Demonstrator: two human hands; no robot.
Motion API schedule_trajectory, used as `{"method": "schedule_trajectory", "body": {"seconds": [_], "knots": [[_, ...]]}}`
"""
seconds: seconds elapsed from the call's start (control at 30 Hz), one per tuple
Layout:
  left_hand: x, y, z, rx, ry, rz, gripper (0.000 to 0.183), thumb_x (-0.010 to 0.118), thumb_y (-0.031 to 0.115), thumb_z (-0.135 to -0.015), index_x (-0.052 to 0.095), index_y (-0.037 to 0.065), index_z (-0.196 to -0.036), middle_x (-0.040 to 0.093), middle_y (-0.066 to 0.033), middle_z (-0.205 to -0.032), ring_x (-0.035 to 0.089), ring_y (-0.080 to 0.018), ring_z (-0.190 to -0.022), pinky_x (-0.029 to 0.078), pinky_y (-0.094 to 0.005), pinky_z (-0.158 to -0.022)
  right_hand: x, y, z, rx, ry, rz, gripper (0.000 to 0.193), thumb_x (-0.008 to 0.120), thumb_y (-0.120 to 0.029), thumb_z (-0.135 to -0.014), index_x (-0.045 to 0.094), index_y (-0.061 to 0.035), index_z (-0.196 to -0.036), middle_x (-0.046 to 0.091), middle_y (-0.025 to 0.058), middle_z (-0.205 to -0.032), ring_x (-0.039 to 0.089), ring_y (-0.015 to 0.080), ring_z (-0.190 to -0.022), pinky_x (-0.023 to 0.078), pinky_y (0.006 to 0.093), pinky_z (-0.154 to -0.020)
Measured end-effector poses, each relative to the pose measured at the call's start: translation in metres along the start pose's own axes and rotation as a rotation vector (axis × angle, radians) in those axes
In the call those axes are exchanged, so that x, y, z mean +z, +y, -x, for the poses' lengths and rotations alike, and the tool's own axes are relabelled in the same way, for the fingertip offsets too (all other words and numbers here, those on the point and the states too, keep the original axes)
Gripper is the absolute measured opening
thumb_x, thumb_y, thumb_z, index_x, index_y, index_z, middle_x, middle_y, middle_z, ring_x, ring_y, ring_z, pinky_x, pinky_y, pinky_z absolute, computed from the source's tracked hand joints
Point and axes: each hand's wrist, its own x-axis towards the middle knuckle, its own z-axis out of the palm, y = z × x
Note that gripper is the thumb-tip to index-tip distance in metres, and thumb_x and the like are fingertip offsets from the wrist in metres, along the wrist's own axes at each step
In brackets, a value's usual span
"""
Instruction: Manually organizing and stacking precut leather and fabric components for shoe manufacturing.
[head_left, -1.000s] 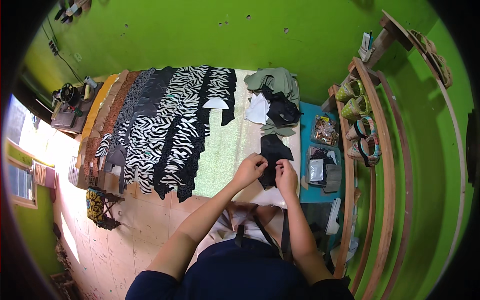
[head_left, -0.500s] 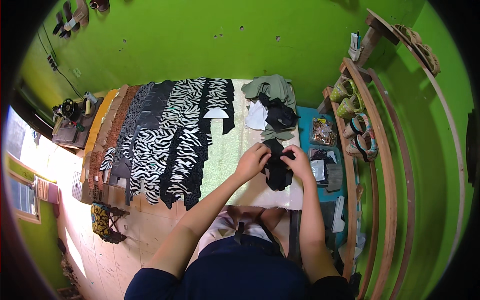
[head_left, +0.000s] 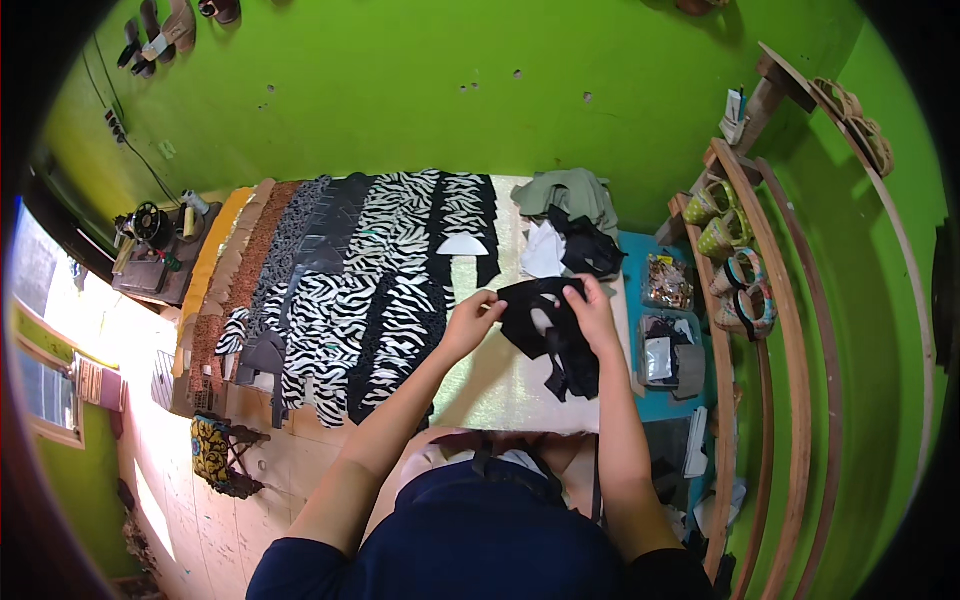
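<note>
A black cut-out fabric piece (head_left: 522, 318) is stretched between my two hands over the right part of the table. My left hand (head_left: 472, 325) pinches its left corner. At its upper right edge, my right hand (head_left: 595, 312) grips it between thumb and fingers. Darker strips of black fabric (head_left: 572, 370) hang or lie below it, and I cannot tell whether they belong to the same piece. Just beyond my hands are a white piece (head_left: 543, 248), a crumpled black piece (head_left: 592, 247) and a stack of green-grey cut pieces (head_left: 570, 192).
Overlapping rows of zebra-striped pieces (head_left: 400, 260), with brown and yellow ones, cover the table's left side. A white half-round template (head_left: 462, 245) lies on them. At right are plastic boxes (head_left: 667, 282) and a wooden rack (head_left: 790, 400) with sandals. A sewing machine (head_left: 150, 225) stands far left.
My hands have moved apart and spread the black piece, which was bunched between them before. The whole view has shifted slightly, with the table now lower and further right.
</note>
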Motion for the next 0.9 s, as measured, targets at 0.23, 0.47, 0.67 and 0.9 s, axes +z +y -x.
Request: {"method": "schedule_trajectory", "body": {"seconds": [0.23, 0.47, 0.67, 0.9], "knots": [[-0.034, -0.063, -0.011, -0.101, 0.111, -0.17, 0.021, 0.057, 0.022, -0.087, 0.057, 0.001, -0.087, 0.057, -0.0024, -0.069, 0.051, -0.0087, -0.061, 0.043, -0.0241, -0.056, 0.05, 0.114, -0.011, 0.195, 0.143, 0.366, 0.027, 0.053, -0.001, -0.083, 0.048, 0.0036, -0.108, 0.061, 0.0115, -0.091, 0.061, 0.0176, -0.076, 0.048, 0.027, -0.069], [-0.051, -0.098, 0.0, -0.139, 0.381, -0.422, 0.022, 0.061, 0.015, -0.077, 0.06, 0.0, -0.094, 0.059, -0.0166, -0.089, 0.058, -0.0303, -0.083, 0.046, -0.037, -0.076, 0.105, 0.102, -0.001, 0.182, 0.04, 0.605, 0.035, 0.057, -0.007, -0.08, 0.048, 0.001, -0.113, 0.059, 0.0168, -0.099, 0.058, 0.0283, -0.094, 0.045, 0.0356, -0.082], [-0.02, -0.068, -0.017, -0.071, 0.403, -0.514, 0.022, 0.059, 0.011, -0.076, 0.058, 0.0, -0.095, 0.055, -0.0161, -0.092, 0.057, -0.0288, -0.08, 0.046, -0.0363, -0.073, 0.07, 0.082, -0.031, -0.044, 0.254, 0.98, 0.026, 0.057, -0.01, -0.077, 0.056, -0.0019, -0.102, 0.055, 0.0154, -0.094, 0.053, 0.033, -0.092, 0.043, 0.0409, -0.08], [0.027, -0.057, -0.061, -0.222, 0.198, -0.314, 0.018, 0.055, 0.016, -0.08, 0.061, 0.002, -0.088, 0.06, -0.0181, -0.091, 0.061, -0.0294, -0.079, 0.048, -0.0364, -0.071, 0.035, 0.09, -0.086, -0.074, 0.151, 1.29, 0.026, 0.064, -0.015, -0.074, 0.056, -0.0003, -0.094, 0.054, 0.0145, -0.096, 0.05, 0.031, -0.096, 0.046, 0.0374, -0.078]]}}
